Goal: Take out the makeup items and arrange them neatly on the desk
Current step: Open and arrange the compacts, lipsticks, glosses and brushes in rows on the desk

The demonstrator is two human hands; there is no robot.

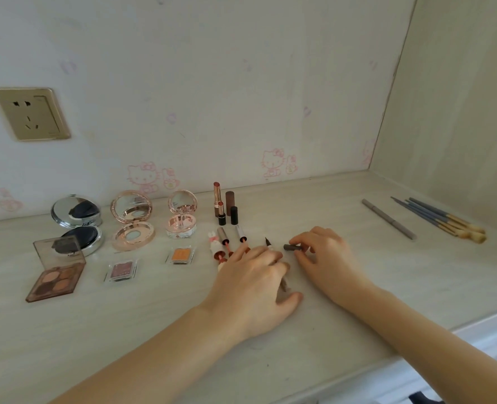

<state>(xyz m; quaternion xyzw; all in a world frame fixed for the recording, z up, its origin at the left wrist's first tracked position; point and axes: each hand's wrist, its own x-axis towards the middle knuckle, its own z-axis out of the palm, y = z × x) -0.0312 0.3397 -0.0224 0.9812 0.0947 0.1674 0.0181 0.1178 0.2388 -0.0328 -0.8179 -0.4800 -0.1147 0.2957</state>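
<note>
A pale wood-grain desk (343,301) set against cartoon-print wallpaper is seen, with makeup laid in rows on it. At the left stand a round silver compact with a dark blue puff (79,225), a rose-gold round compact opened upright (132,221) and a smaller clear-and-pink round compact (182,218); in front of these lie a brown four-pan eyeshadow palette with its lid raised (55,277), a small square plum eyeshadow pan (121,270) and a small square orange eyeshadow pan (180,255). Uncapped lipsticks with their caps (224,207) are stood behind lip-gloss tubes (232,239) laid flat. Well apart at the right lie a long grey brow pencil (388,219) and a bundle of blue-handled brushes (442,218). The left hand (256,284) is laid over a thin dark-tipped eyeliner pen (268,243), fingers curled on its body, though the exact grip is hidden. A short dark grey cap (293,247) is pinched in the fingertips of the right hand (325,258), just beside the pen. The step is judged to be setting pen and cap into the row: the pen should be laid parallel to the gloss tubes, tip facing the wall, the cap set close beside it, and the neighbouring tubes not nudged.
</note>
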